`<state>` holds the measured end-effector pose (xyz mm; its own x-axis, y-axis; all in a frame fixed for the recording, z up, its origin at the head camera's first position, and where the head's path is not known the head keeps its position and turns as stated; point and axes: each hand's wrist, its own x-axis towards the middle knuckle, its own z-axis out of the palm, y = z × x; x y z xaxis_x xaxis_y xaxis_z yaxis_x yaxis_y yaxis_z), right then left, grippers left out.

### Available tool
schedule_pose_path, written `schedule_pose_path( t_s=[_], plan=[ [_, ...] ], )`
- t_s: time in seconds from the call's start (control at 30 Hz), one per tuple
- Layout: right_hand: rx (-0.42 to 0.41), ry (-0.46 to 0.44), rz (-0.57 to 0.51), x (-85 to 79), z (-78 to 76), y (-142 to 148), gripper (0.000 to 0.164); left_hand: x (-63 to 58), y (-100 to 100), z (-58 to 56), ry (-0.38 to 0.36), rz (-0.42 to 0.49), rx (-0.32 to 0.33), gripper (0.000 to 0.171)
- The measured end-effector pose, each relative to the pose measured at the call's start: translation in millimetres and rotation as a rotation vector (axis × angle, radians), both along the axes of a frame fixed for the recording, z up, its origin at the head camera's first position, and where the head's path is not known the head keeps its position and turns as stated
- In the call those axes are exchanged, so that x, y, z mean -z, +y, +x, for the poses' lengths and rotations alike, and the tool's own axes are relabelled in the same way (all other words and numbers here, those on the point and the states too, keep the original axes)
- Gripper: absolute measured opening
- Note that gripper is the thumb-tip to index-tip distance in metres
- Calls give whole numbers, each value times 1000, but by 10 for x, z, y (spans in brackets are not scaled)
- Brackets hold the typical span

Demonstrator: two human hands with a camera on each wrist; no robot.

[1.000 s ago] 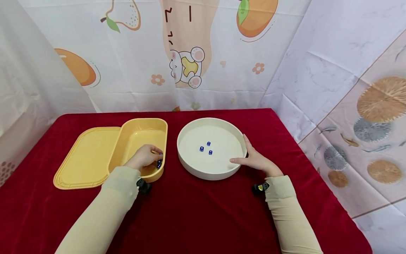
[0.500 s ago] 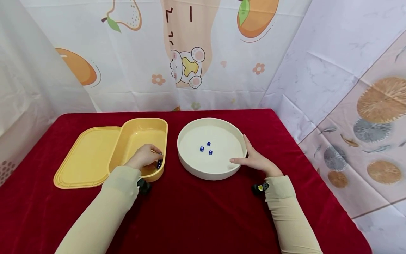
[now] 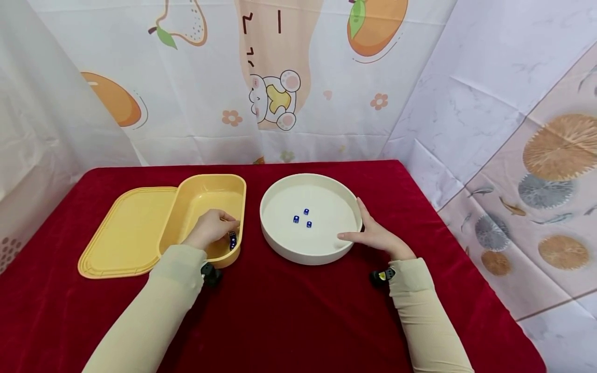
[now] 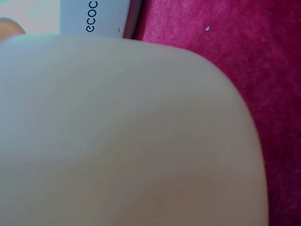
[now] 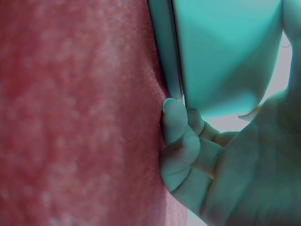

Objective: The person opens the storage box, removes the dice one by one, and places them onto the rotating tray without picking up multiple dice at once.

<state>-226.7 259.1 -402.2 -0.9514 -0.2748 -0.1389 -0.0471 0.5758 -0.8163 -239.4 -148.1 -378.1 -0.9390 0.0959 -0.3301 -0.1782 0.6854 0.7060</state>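
My left hand (image 3: pixel 212 228) reaches into the yellow rectangular box (image 3: pixel 188 197), near its right wall. Its thumb and fingers are bent and meet in a pinch around a die, which the fingertips hide in the head view. Just below them several dark blue dice (image 3: pixel 232 241) lie along the wall. My right hand (image 3: pixel 373 234) grips the right side of the round cream tray (image 3: pixel 284 247), thumb over the rim, other fingers bent against the outer wall (image 5: pixel 221 56). Inside the tray lie three blue dice (image 3: pixel 296 219). A blurred pale rounded surface (image 4: pixel 127 132) blocks most of the left wrist view.
A flat yellow lid (image 3: pixel 126 233) lies left of the box, partly beneath it. Red cloth (image 3: pixel 289 311) covers the table. Printed curtains (image 3: pixel 196 93) hang behind and at both sides. Lettering shows on a pale wall (image 4: pixel 106 19) in the left wrist view.
My left fingers have closed and shifted slightly along the box wall. A die that showed at the fingertips is now covered, while the others stay below. The right hand and tray keep their place.
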Motion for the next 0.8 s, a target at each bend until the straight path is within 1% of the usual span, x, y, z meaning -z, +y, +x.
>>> schedule_pose_path(
  t_s=[0.07, 0.27, 0.37, 0.47, 0.57, 0.7, 0.8],
  plan=[
    [-2, -1, -6, -3, 0, -5, 117, -20, -7, -1, 11, 16, -19, 38],
    [-2, -9, 4, -14, -3, -15, 118, -64, -25, -13, 77, 132, -79, 40],
    [0, -6, 5, -10, -2, -14, 118, -91, -22, -17, 116, 156, -90, 42],
    [-2, -1, -2, 2, -1, -14, 117, -124, -13, -23, 139, 165, -96, 42],
    [-3, 0, -13, 11, -1, -13, 117, -177, 5, -31, 129, 210, -94, 43],
    [3, -3, -14, 11, -3, -9, 118, -276, 56, -40, 103, 279, -80, 45],
    [4, -5, -11, 8, -6, -7, 118, -346, 105, -45, 95, 303, -51, 46]
  ],
)
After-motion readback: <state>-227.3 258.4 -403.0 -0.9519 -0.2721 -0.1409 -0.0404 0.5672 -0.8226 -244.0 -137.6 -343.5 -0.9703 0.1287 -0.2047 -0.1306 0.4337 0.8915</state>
